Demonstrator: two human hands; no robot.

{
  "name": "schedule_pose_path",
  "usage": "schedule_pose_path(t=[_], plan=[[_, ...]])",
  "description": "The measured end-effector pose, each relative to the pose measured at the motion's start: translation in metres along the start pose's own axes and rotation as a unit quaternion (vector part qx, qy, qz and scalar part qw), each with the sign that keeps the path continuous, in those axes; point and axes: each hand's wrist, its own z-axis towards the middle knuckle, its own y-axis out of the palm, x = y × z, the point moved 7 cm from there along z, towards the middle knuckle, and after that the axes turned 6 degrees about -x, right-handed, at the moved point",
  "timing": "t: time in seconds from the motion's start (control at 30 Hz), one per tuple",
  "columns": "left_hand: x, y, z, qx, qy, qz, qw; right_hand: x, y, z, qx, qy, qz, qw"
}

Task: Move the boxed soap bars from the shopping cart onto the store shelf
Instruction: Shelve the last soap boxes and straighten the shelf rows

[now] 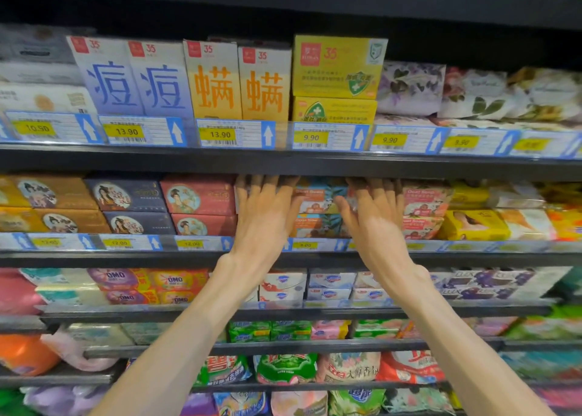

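Observation:
Both my hands reach into the second shelf (pixel 94 259) from the top. My left hand (pixel 264 211) lies with straight fingers against the left side of a stack of orange and teal boxed soap bars (pixel 319 208). My right hand (pixel 373 214) lies with straight fingers on the stack's right side, its thumb touching the front of the upper box. The fingertips of both hands are hidden in the shadow under the shelf above. The shopping cart is out of view.
Pink soap boxes (pixel 423 211) stand right of the stack, red ones (pixel 198 197) and dark blue ones (pixel 126 195) to its left. Tall boxes (pixel 214 82) fill the shelf above. Bagged detergents (pixel 283 368) fill the lower shelves. Price tags (pixel 220 134) line each shelf edge.

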Motion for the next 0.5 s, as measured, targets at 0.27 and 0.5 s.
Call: schedule_pose_path(t=[0.27,0.5], plan=[[0.001,-0.003,0.0,0.001,-0.011,-0.01,1.0,0.005,0.01,0.009,-0.05,0.014,0.034,0.998],[0.001,-0.001,0.0,-0.003,-0.017,-0.008,1.0,0.005,0.008,0.011,-0.052,0.013,0.03,0.998]])
